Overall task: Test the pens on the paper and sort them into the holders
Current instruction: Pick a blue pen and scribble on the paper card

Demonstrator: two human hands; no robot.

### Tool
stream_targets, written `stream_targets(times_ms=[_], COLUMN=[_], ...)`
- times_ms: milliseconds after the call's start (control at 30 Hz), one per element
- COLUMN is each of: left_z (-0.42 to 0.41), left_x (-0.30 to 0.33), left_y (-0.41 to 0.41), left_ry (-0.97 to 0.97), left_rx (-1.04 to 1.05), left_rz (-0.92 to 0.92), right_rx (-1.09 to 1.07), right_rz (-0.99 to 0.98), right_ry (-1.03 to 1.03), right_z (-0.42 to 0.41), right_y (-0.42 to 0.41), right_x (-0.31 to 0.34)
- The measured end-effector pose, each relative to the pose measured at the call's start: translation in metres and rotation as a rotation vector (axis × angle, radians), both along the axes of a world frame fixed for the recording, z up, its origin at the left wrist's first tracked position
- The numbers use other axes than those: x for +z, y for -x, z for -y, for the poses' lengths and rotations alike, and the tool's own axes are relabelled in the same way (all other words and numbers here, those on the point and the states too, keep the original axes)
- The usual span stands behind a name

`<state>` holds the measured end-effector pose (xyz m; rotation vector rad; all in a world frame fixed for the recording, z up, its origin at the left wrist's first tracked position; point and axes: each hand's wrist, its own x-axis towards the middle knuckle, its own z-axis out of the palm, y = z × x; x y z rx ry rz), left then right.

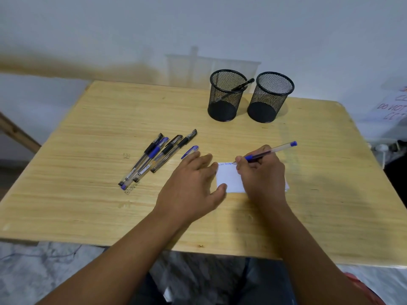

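On table (88,133): right hand (262,175) gripping blue pen (272,150), tip on paper (229,179); left hand (191,183) open, fingers spread, steadying paper edge.

Both forearms are bare to the elbow; no sleeves, watch, rings or bands are visible. The left hand (189,183) and right hand (262,175) are ungloved. Dark blue trousers (264,282), possibly denim, cover the lap.

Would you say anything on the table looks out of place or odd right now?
Only a small thing: a loose blue pen cap lies on the table beside the left hand, off the pen that the right hand writes with.
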<state>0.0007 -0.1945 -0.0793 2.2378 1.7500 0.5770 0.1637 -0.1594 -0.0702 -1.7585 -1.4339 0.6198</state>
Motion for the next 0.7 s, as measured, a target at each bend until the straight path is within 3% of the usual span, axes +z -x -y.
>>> stream_targets(times_ms=[433, 700], left_z=[0.0005, -0.0003], left_x=[-0.0038, -0.0072], left_y=[-0.0005, -0.0008], left_ry=[0.008, 0.007], left_rx=[0.009, 0.018], left_rz=[-0.004, 0.012], right_rx=[0.066, -0.020], right_rz=[-0.063, -0.133], right_ry=[-0.067, -0.020], right_z=[0.0029, 0.0017], right_y=[-0.0020, -0.0013], right_x=[-0.0072, -0.0015])
